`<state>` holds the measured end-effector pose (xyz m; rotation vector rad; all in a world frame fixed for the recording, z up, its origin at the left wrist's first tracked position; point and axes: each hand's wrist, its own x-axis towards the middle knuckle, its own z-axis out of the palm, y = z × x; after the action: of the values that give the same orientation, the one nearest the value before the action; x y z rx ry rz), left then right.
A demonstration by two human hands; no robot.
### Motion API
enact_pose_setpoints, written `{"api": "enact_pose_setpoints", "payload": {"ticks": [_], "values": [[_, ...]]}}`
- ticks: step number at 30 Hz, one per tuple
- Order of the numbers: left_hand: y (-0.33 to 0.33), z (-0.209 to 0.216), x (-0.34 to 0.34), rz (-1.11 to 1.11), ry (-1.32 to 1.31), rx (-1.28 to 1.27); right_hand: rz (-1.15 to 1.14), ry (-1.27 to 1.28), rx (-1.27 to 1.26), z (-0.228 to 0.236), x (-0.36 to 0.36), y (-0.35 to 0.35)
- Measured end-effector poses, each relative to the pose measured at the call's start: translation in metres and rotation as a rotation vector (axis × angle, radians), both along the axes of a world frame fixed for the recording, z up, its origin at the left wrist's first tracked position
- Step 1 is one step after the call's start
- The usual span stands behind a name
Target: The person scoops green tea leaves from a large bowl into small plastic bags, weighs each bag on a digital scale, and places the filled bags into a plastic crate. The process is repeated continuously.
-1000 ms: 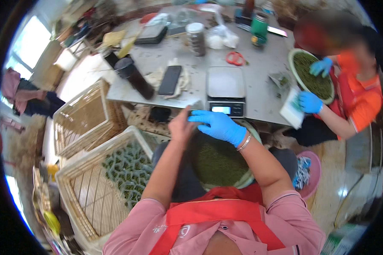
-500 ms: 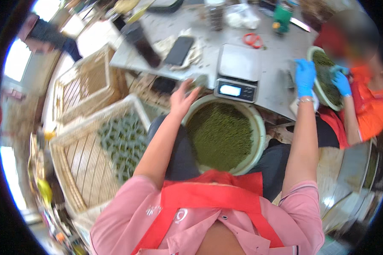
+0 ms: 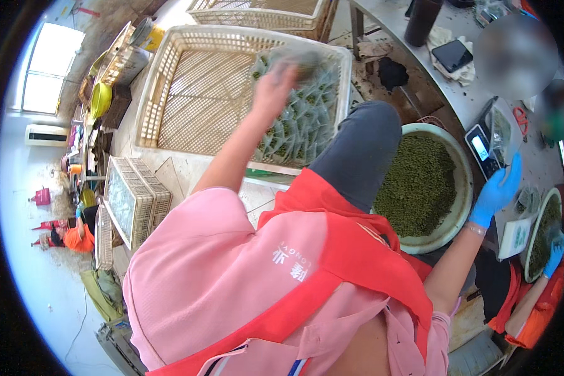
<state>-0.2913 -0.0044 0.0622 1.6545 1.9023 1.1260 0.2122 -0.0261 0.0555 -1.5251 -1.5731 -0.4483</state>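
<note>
My bare left hand (image 3: 274, 89), blurred by motion, grips a small clear bag of green leaf bits (image 3: 305, 64) over the slatted crate (image 3: 194, 94). Below it, rows of similar filled bags (image 3: 301, 122) cover the crate's right side. My right hand (image 3: 496, 191), in a blue glove, is beside the digital scale (image 3: 478, 145), fingers stretched out. Another clear bag (image 3: 500, 135) stands on the scale's plate, close to those fingertips. Between my knees sits a round pale basin (image 3: 467, 188) of loose green leaf bits (image 3: 417, 185).
The metal table (image 3: 445, 88) runs along the right, holding a phone (image 3: 452, 56), a dark tumbler (image 3: 423, 22) and red scissors (image 3: 520, 119). At lower right a co-worker's gloved hand (image 3: 554, 254) is over another basin (image 3: 531, 263). Stacked crates (image 3: 135, 200) stand at left.
My view has turned left. My left hand has carried the bag from the table edge to over the crate. A bag now stands on the previously bare scale, with my right hand beside it.
</note>
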Motion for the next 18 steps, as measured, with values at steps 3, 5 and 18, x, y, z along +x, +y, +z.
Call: {"api": "enact_pose_setpoints", "payload": {"ticks": [3,5,18], "values": [[-0.043,-0.005,-0.100,0.293,0.414,-0.177,0.183,0.499,-0.358,-0.023,-0.034,-0.040],[-0.068,-0.039,-0.156,0.370,0.439,-0.154,0.303,0.505,-0.585,-0.048,-0.066,-0.057],[-0.092,-0.123,-0.147,-0.023,0.631,-0.739,0.390,-0.186,-1.478,-0.199,-0.124,-0.148]]}}
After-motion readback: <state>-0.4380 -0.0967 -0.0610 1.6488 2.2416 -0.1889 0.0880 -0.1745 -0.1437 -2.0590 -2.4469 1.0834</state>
